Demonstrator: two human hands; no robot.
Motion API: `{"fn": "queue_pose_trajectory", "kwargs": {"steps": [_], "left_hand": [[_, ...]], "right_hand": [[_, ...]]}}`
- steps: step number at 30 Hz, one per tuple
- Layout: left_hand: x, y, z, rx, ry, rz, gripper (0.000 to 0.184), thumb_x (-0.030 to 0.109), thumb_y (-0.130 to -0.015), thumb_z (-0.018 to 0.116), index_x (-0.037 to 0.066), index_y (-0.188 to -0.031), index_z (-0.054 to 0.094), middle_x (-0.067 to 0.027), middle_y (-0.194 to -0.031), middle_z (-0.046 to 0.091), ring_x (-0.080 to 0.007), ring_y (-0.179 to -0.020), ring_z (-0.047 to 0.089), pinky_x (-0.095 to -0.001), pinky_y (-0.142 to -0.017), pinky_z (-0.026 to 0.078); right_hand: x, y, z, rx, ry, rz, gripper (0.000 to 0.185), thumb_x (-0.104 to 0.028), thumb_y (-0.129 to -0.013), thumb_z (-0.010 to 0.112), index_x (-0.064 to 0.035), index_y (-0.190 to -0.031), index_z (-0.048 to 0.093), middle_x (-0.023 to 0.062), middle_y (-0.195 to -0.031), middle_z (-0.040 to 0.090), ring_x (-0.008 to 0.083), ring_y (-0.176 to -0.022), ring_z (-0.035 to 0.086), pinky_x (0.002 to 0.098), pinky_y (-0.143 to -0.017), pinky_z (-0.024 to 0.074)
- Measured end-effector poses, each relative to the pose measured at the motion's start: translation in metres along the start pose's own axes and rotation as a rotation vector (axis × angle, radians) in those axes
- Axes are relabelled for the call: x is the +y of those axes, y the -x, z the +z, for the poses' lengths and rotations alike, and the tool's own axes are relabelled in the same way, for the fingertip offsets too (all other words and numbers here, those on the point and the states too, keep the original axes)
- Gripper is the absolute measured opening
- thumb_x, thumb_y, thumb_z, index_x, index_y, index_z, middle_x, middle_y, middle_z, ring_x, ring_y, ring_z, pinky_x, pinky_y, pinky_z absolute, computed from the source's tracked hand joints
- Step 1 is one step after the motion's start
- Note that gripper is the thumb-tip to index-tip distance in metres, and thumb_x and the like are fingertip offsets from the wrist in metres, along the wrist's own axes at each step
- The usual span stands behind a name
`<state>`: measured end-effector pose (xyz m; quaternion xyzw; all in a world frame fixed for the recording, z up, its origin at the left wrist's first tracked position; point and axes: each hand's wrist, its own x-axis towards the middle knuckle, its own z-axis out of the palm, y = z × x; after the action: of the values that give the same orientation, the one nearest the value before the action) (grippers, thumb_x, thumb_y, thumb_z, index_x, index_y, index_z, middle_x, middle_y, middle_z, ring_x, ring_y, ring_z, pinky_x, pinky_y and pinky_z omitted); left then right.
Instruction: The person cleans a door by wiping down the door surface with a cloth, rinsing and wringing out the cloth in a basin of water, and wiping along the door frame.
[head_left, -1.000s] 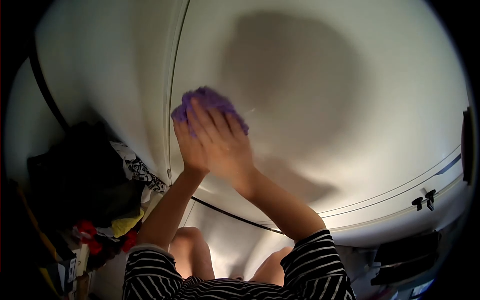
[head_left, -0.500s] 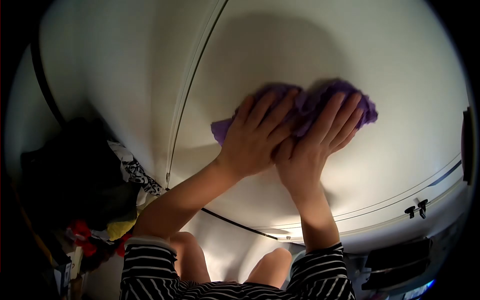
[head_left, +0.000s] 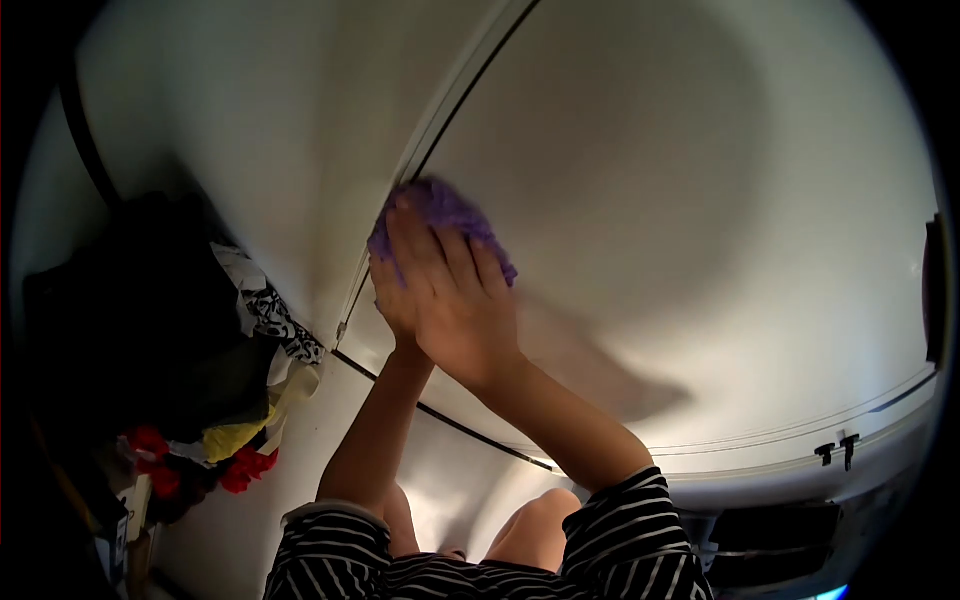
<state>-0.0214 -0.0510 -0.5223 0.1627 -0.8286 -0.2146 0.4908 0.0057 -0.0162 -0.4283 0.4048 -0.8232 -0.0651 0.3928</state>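
Note:
A crumpled purple cloth (head_left: 447,205) is pressed against the white panel, at the dark seam along the panel's left side. My right hand (head_left: 460,315) lies over my left, its fingers stretched across the cloth and pressing it to the surface. Beneath it, my left hand (head_left: 390,300) shows only its outer edge and part of the fingers, against the cloth's left side. Most of the left fingers are hidden. The two wrists cross closely, both sleeves black with white stripes.
At left sits a dark heap (head_left: 130,310) with a black-and-white patterned fabric (head_left: 270,310), a yellow piece (head_left: 235,438) and red pieces (head_left: 247,468). Small black clips (head_left: 848,450) hang at the lower right, above a black object (head_left: 775,545).
Both hands have slid left across the panel with the purple cloth, from its middle to the seam. The right hand now overlaps the left, and the cloth is bunched smaller.

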Motion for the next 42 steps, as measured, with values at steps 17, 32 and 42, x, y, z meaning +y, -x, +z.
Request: {"fn": "queue_pose_trajectory", "kwargs": {"steps": [17, 32, 42], "left_hand": [[0.036, 0.014, -0.018, -0.079, 0.486, 0.028, 0.053, 0.026, -0.089, 0.046, -0.005, -0.13, 0.033, -0.0255, -0.13, 0.038, -0.0454, -0.118, 0.036, -0.0531, -0.098, 0.033], [-0.057, 0.195, 0.095, 0.1, 0.702, -0.71, 0.04, 0.02, -0.095, 0.039, -0.003, -0.128, 0.037, -0.0211, -0.136, 0.037, -0.0369, -0.125, 0.037, -0.0443, -0.103, 0.032], [-0.017, 0.105, 0.02, -0.109, -0.034, -0.248, 0.047, 0.009, -0.093, 0.042, -0.009, -0.131, 0.022, -0.0256, -0.137, 0.031, -0.0373, -0.129, 0.03, -0.0396, -0.105, 0.03]], "right_hand": [[0.02, 0.002, -0.056, -0.076, 0.237, 0.056, 0.042, -0.031, -0.083, 0.053, -0.0094, -0.118, 0.057, 0.0082, -0.132, 0.048, 0.0255, -0.117, 0.046, 0.0402, -0.1, 0.0303], [-0.091, 0.143, 0.145, -0.4, -0.17, -0.156, 0.048, -0.013, -0.08, 0.047, -0.0047, -0.127, 0.049, 0.0036, -0.133, 0.047, 0.016, -0.123, 0.041, 0.0308, -0.107, 0.0249], [-0.051, 0.093, 0.082, -0.334, -0.032, -0.208, 0.047, -0.019, -0.079, 0.051, -0.0092, -0.125, 0.051, 0.0039, -0.136, 0.044, 0.0203, -0.122, 0.041, 0.0352, -0.105, 0.0234]]}}
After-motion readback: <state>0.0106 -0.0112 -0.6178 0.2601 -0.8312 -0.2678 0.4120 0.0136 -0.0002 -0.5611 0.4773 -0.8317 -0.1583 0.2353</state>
